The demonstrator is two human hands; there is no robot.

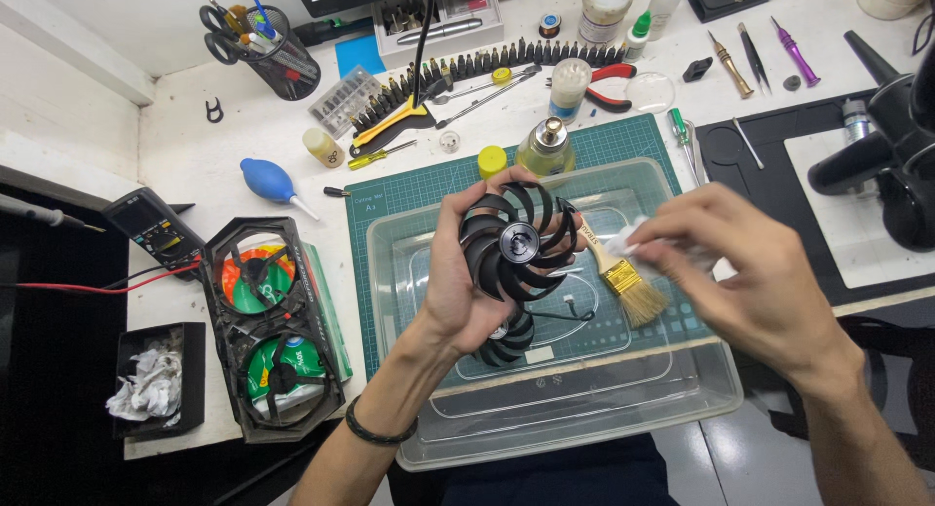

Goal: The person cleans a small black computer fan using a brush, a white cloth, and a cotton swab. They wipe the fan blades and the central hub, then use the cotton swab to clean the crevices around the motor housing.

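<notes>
My left hand (466, 277) grips a black fan (516, 240) by its rim, holding it up over the clear plastic tub (575, 423), while my right hand (745, 272) pinches a white wipe (623, 241) just beside the fan's right edge. A second fan (506, 338) and a brush (621, 277) lie in the tub below (the brush nearly under my right fingers). The tub overhangs the tabletop's (195, 160) near edge, with the black fan shroud (271, 326) close on the left.

Both forearms are showing bare, with no sleeves reaching into view. The left hand (466, 272) is wearing a thin black band at its wrist. The right hand (755, 277) is wearing nothing.
</notes>
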